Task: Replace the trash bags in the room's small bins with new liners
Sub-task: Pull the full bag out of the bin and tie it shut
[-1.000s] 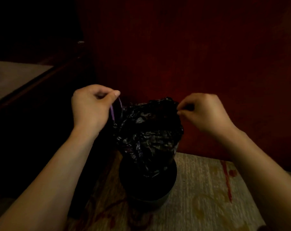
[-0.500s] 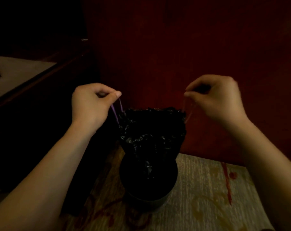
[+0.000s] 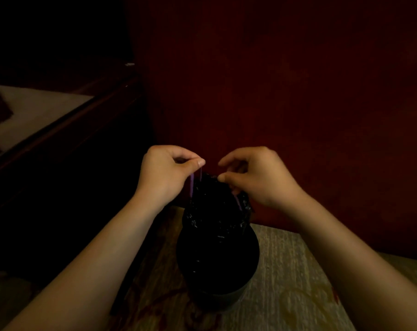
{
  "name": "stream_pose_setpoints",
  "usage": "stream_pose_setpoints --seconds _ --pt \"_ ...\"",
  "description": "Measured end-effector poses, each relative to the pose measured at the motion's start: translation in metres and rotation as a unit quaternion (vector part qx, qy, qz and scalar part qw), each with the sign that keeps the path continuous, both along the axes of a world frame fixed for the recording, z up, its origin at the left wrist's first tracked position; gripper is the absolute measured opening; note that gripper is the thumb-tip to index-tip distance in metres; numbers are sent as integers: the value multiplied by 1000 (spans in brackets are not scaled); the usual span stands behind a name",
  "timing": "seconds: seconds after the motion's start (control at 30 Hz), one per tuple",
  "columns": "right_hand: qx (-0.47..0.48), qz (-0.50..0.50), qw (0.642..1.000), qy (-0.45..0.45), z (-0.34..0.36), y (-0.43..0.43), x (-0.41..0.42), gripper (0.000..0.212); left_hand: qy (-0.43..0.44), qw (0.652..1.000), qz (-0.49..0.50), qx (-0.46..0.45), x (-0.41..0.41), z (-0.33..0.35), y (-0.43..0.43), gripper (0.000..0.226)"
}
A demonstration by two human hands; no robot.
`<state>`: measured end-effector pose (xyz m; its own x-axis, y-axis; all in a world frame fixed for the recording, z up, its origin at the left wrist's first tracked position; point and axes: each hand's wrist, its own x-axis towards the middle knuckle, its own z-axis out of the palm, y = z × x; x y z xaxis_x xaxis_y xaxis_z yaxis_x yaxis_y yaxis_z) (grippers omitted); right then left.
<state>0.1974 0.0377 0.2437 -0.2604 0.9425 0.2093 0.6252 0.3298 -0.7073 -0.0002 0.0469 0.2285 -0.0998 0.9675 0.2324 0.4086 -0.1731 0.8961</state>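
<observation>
A small dark round bin [image 3: 217, 290] stands on the patterned carpet against a dark red wall. A crumpled black trash bag [image 3: 214, 211] rises out of it, its mouth gathered to a narrow neck. Thin purple drawstrings [image 3: 192, 185] run up from the bag's top. My left hand [image 3: 165, 173] pinches the left drawstring between thumb and forefinger, just above the bag. My right hand [image 3: 257, 176] pinches the other drawstring [image 3: 237, 201] at the bag's right top edge. Both hands are close together over the bag's neck.
Dark wooden furniture [image 3: 66, 130] with a pale top surface [image 3: 35, 111] stands to the left, its side close to the bin. The red wall [image 3: 286, 91] rises right behind the bin. Beige carpet with red marks [image 3: 293, 283] spreads to the right and front.
My right hand has come down and leftward toward my left hand, drawing the bag's mouth tighter. The bag's top looks narrower than half a second ago.
</observation>
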Motion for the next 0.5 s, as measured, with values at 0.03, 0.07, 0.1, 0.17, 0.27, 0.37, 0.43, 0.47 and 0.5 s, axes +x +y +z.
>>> stream_pose_setpoints --seconds 0.03,0.07,0.1,0.17,0.27,0.37,0.43,0.47,0.5 --pt "-13 13 1000 -3 -2 0 -6 23 -9 1000 -12 -5 3 -1 -1 7" --pt "-25 29 999 -3 -4 1 -13 25 -21 999 -24 -13 6 -1 -2 9" --pt "-37 40 998 2 -7 2 -20 24 -34 998 -39 -19 9 -2 -5 9" --pt "-52 28 998 27 -11 5 -28 15 -64 996 -55 -11 12 -5 -6 6" --pt "-77 -15 993 88 -6 8 -26 15 -94 994 -49 -1 3 -16 -5 18" --pt "-96 9 987 126 4 7 -21 16 -92 979 -170 -56 -2 -27 -10 42" --pt "-95 24 984 148 10 7 -22 15 -41 974 -222 -36 4 -33 -14 21" --pt "-97 27 982 157 11 7 -23 14 -28 977 -210 -12 7 -34 -15 17" --pt "-98 30 981 164 12 8 -22 13 -30 982 -185 13 9 -37 -14 27"
